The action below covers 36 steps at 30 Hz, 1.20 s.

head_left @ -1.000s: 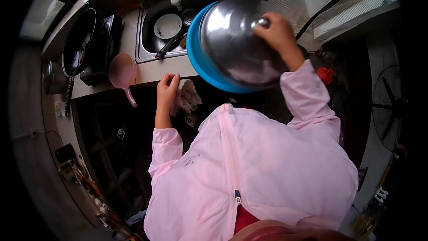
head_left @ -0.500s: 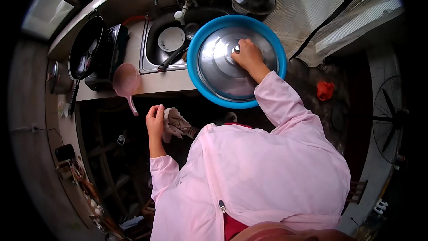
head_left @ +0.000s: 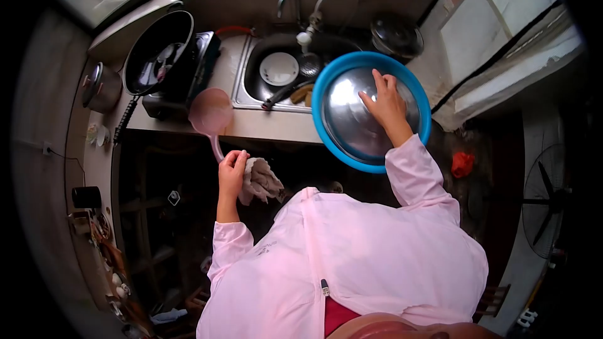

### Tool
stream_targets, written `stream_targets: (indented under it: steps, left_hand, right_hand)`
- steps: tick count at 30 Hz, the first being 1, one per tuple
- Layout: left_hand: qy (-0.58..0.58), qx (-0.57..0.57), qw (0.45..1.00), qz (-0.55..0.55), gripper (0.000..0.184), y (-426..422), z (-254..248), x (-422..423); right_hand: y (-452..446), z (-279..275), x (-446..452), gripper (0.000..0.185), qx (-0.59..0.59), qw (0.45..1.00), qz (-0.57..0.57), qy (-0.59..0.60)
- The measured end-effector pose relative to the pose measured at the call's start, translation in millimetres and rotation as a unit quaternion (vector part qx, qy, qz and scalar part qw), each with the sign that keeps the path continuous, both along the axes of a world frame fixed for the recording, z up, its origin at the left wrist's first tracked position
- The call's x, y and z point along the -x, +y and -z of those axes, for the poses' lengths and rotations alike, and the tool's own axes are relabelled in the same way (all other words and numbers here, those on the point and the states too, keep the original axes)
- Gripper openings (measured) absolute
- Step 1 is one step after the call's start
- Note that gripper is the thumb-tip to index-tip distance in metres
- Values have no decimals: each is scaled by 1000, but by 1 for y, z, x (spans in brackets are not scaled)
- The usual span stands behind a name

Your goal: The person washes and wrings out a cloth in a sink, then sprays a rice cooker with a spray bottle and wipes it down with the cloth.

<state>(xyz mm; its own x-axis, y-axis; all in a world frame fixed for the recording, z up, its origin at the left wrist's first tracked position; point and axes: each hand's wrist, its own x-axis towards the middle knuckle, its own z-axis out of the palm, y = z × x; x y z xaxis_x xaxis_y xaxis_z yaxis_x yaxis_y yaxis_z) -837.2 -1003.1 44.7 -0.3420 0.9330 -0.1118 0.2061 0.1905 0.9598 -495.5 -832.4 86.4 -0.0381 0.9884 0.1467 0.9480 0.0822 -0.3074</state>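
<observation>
A blue basin [head_left: 319, 127] sits at the right end of the counter, partly over the sink's edge. Inside its rim lies a round metal lid [head_left: 349, 110]. My right hand [head_left: 386, 105] is over the lid with thumb and fingers apart; the lid's knob is not visible. My left hand [head_left: 232, 174] holds a crumpled, pale cloth [head_left: 259, 182] in front of the counter. Close above that hand is the handle of a pink dipper [head_left: 211, 112], whose bowl rests on the counter's front edge.
Left of the sink [head_left: 240, 91], a black wok [head_left: 157, 56] stands on a stove [head_left: 204, 63]. The sink holds a white plate [head_left: 279, 69] and a ladle [head_left: 309, 64]. A lidded pot [head_left: 397, 34] is behind the basin. A fan [head_left: 545, 201] stands at right.
The tilted metal lid came down into the basin, and my right hand's fingers have spread from its knob. My left hand still has the cloth. The view has shifted.
</observation>
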Motion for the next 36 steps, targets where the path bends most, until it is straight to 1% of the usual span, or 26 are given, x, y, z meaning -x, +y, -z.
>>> stream_targets:
  steps: [2, 4, 5, 7, 8, 9, 11, 12, 14, 16, 18, 19, 20, 22, 23, 24, 25, 28, 29, 30, 31, 32, 33, 34, 35, 36]
  left_hand:
    - [-7, -18, 1000, 1, 21, -2, -4, 28]
    - [-93, -5, 996, 0, 21, -5, -15, 57]
    - [-109, -11, 994, 6, 22, -7, -20, 73]
    - [-149, -8, 989, 2, 22, -12, -35, 104]
    - [-139, -12, 990, 1, 22, -16, -41, 120]
    - [-111, -31, 993, 2, 22, -20, -44, 137]
    - [-91, -44, 995, -18, 22, -31, -45, 168]
    - [-94, -46, 994, -33, 22, -36, -41, 182]
    - [-104, -37, 991, -77, 23, -49, -35, 201]
    - [-111, -30, 986, -120, 24, -61, -26, 214]
    - [-113, -19, 979, -167, 24, -72, -12, 223]
    - [-116, -17, 976, -181, 24, -78, -6, 226]
    - [-105, -11, 975, -194, 24, -83, -3, 227]
    - [-80, 0, 969, -233, 24, -92, -2, 224]
    - [-65, 7, 964, -259, 24, -97, -5, 222]
    - [-21, 19, 963, -267, 25, -101, -7, 222]
    - [-5, 30, 958, -286, 26, -108, -6, 222]
    - [7, 57, 938, -343, 26, -114, -7, 215]
    - [-20, 57, 927, -371, 26, -117, -7, 212]
    - [-48, 58, 912, -403, 26, -125, -5, 205]
    - [55, 78, 915, -392, 25, -130, -4, 204]
    - [35, 79, 902, -424, 24, -126, -13, 193]
    - [31, 80, 905, -417, 24, -120, -23, 197]
    - [32, 83, 890, -448, 24, -127, -23, 182]
    - [36, 77, 883, -462, 24, -142, 4, 185]
    - [20, 82, 872, -483, 24, -140, -5, 179]
  right_hand:
    - [-3, -16, 26, 57, -23, 1000, -11, -3]
    - [0, -22, 52, 50, -54, 998, -27, 2]
    - [2, -26, 67, 50, -59, 998, -28, 0]
    - [8, -31, 97, 44, -79, 991, -89, 68]
    - [12, -36, 116, 39, -74, 989, -92, 87]
    - [18, -39, 134, 39, -78, 989, -93, 87]
    - [32, -45, 168, 34, -59, 971, -155, 172]
    - [45, -43, 185, 27, -73, 963, -172, 193]
    - [71, -46, 216, 24, -73, 950, -200, 228]
    - [106, -53, 245, 25, -39, 929, -229, 288]
    - [154, -56, 276, 22, -80, 907, -255, 327]
    - [191, -50, 292, 22, -129, 891, -274, 338]
    - [218, -59, 307, 22, -122, 878, -279, 370]
    - [290, -65, 339, 34, -132, 870, -263, 396]
    - [321, -73, 353, 42, -169, 879, -251, 368]
    - [368, -69, 372, 45, -195, 865, -252, 387]
    - [389, -82, 387, 47, -212, 866, -221, 395]
    - [448, -108, 424, 65, -193, 898, -131, 372]
    - [453, -121, 433, 71, -135, 897, -143, 396]
    - [495, -107, 453, 71, -192, 875, -140, 423]
    - [508, -113, 466, 66, -218, 888, -125, 385]
    - [532, -115, 474, 62, -217, 885, -138, 388]
    - [545, -112, 485, 58, -187, 868, -168, 428]
    - [562, -108, 487, 54, -158, 849, -197, 464]
    - [585, -106, 466, 50, -158, 833, -204, 489]
    - [604, -97, 485, 46, -123, 798, -237, 540]
